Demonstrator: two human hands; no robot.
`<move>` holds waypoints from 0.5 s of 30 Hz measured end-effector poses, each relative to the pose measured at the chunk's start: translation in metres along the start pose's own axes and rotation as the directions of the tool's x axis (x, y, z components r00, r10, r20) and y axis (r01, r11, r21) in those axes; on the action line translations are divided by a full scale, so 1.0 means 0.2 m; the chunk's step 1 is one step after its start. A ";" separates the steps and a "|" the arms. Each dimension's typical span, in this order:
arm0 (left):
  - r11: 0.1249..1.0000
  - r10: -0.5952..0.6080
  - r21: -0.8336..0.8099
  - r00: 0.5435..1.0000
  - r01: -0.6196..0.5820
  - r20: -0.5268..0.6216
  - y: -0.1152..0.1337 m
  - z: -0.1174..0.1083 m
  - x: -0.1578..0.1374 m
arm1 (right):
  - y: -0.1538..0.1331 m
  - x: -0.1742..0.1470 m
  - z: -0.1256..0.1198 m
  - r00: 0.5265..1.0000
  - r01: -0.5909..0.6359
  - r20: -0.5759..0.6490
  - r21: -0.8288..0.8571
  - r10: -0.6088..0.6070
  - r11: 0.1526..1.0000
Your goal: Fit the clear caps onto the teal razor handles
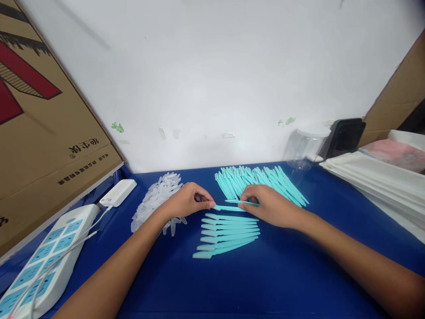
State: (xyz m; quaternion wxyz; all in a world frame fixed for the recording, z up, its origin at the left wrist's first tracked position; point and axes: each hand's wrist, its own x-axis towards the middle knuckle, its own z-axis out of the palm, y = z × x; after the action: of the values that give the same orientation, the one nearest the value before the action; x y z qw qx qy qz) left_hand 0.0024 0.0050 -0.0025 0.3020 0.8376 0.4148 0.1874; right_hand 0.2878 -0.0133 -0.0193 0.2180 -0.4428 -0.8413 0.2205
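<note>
My left hand pinches the blade end of a teal eyebrow razor between thumb and fingertips. At that razor's handle end is my right hand, its fingers closed around a second teal razor just behind. Whether the right fingers also grip the first handle is hard to see. In front of both hands lies a column of several teal razors, blade ends to the left. Beyond my right hand spreads a larger pile of teal razors. Translucent blade caps are heaped behind my left forearm.
A white power strip with cables and a white adapter sit at left beside a cardboard box. A clear jar, a black object and stacked white bags stand at right. A white wall backs the blue table.
</note>
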 end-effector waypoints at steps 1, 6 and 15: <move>1.000 0.010 0.010 1.000 -0.010 0.013 0.00 0.00 0.00 | -0.01 0.00 0.00 1.000 0.008 0.007 -0.008 -0.008 1.000; 0.998 0.053 0.028 0.997 -0.055 0.056 -0.01 0.00 -0.01 | -0.04 -0.01 -0.01 0.996 0.077 0.052 -0.009 -0.077 0.997; 0.961 0.000 0.272 0.981 0.054 -0.196 -0.07 -0.07 -0.01 | -0.02 0.00 -0.02 0.995 0.094 -0.033 0.026 -0.093 0.995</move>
State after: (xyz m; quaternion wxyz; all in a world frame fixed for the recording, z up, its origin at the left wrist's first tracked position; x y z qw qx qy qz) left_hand -0.0158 0.0152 -0.0016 0.1430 0.8435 0.4757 0.2042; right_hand 0.2871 -0.0150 -0.0134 0.2473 -0.4034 -0.8545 0.2146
